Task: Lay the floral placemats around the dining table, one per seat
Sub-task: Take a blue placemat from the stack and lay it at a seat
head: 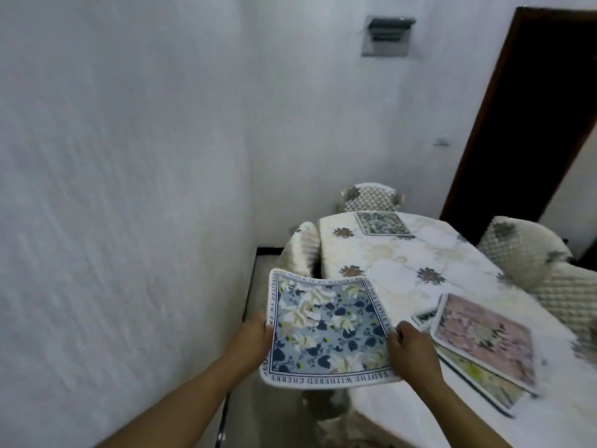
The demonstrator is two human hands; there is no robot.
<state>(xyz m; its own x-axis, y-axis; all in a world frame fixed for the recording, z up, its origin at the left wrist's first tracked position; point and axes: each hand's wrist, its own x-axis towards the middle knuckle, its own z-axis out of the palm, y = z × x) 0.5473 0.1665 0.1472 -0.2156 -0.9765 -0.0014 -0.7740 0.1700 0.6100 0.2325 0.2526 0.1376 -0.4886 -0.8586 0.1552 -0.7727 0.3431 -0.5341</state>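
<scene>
Blue floral placemat [328,331] pinched between left hand [256,331] and right hand [408,347], side edges

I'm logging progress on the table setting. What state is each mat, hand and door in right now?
Blue floral placemat: held in the air, over the table's near left edge.
Left hand: gripping its left edge.
Right hand: gripping its right edge.
Far placemat: laid flat at the far seat.
Pink placemat: on top of a stack on the table.
Door: open.
</scene>
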